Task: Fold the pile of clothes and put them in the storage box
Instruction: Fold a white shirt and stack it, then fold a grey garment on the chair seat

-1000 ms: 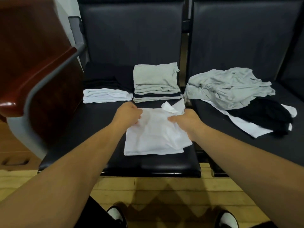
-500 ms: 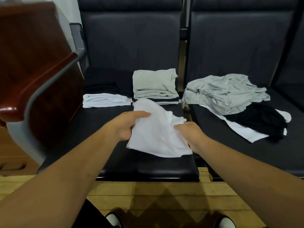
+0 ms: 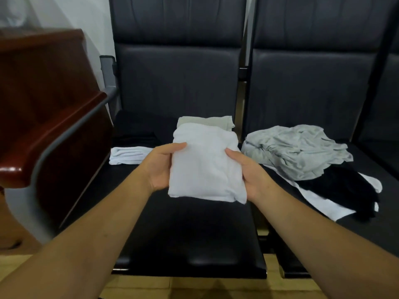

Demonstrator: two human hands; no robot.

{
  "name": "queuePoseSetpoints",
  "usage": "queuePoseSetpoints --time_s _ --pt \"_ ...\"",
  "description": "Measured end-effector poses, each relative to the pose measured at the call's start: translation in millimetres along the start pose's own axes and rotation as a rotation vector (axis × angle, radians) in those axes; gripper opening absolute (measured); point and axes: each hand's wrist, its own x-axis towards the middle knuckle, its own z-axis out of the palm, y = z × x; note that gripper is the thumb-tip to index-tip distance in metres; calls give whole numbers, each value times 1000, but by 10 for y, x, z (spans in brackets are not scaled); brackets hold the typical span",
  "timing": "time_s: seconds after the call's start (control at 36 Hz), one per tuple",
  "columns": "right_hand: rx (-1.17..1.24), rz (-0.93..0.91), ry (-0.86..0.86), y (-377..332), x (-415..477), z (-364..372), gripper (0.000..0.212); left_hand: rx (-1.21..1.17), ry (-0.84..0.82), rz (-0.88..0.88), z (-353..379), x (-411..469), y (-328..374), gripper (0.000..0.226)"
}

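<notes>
Both hands lift the folded white shirt (image 3: 205,167) above the black seat (image 3: 183,234) — the left hand (image 3: 160,167) and the right hand (image 3: 250,175) each have their grip clamped on a side edge, thumbs on top, probably so the folds cannot slip open. The shirt hangs just in front of the grey folded stack (image 3: 216,121), a likely spot for it. A folded white piece (image 3: 129,155) lies beside that stack; the loose pile (image 3: 295,152) sits on the next seat. No storage box shows.
</notes>
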Motion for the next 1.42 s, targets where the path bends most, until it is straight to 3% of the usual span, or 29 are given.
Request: queuePoseSetpoints --time_s 0.17,0.31,0.44,0.5,0.58,0.69,0.83,0.94,1.11,1.28,1.42 --pt "-182 -91 151 -650 466 153 68 195 32 38 -48 476 417 29" --pt "-338 -163 262 -1036 944 264 62 306 204 121 -93 1050 733 18" --pt "-331 -252 310 -1119 1478 177 43 291 236 266 -277 1604 895 41" --pt "-446 -265 366 -1073 1648 80 51 553 259 264 -330 1732 814 52" --pt "-625 -254 428 -958 1744 -57 61 996 277 209 -402 1859 583 49" --pt "-747 -264 464 -858 1706 -188 68 1230 356 260 -463 1851 426 49" --pt "-740 -236 469 -870 1406 -325 26 1401 457 256 -394 1632 295 51" --pt "-860 -274 446 -908 953 -503 14 1492 593 518 -133 1416 266 38" --pt "-1057 -333 527 -1178 307 -1103 13 1385 393 551 652 1301 224 6" --pt "-1228 -330 734 -1477 -114 -1662 9 1297 136 477 1431 1473 -156 7" --pt "-1345 -322 795 -1571 -121 -1940 27 1313 66 410 1824 1914 -459 12"
